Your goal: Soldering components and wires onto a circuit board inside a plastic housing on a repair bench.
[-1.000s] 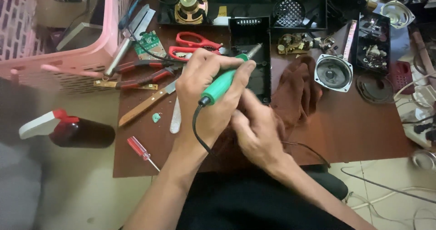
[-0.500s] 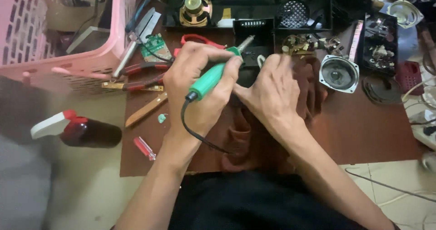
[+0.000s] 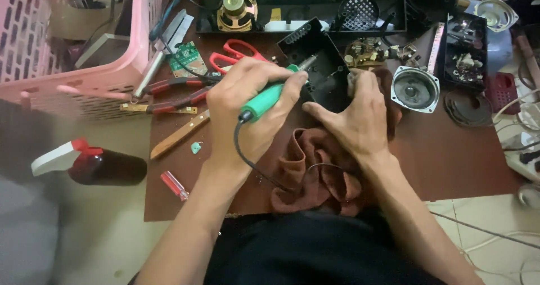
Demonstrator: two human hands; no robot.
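Observation:
My left hand [image 3: 247, 113] grips a green-handled soldering iron [image 3: 269, 98]. Its metal tip points up and right into an open black plastic casing [image 3: 308, 48], and its black cord trails down across a brown cloth [image 3: 318, 175]. My right hand [image 3: 355, 116] lies over the casing's right side. The thumb is spread toward the iron and the fingers curl on the casing's edge, where the cloth bunches up. The cloth lies under both wrists on the brown work board [image 3: 450, 155].
A pink basket [image 3: 84, 77] stands at the left. Beside it lie red scissors [image 3: 239, 51], red-handled pliers [image 3: 174, 85], a wooden-handled knife [image 3: 179, 134] and a green circuit board [image 3: 187, 60]. A round speaker [image 3: 415, 89] and a black parts tray [image 3: 467, 54] sit right. A dark spray bottle [image 3: 98, 167] lies on the floor.
My right hand came out from under the left wrist and moved up and right onto the black casing. The left hand kept the soldering iron, its tip still at the casing.

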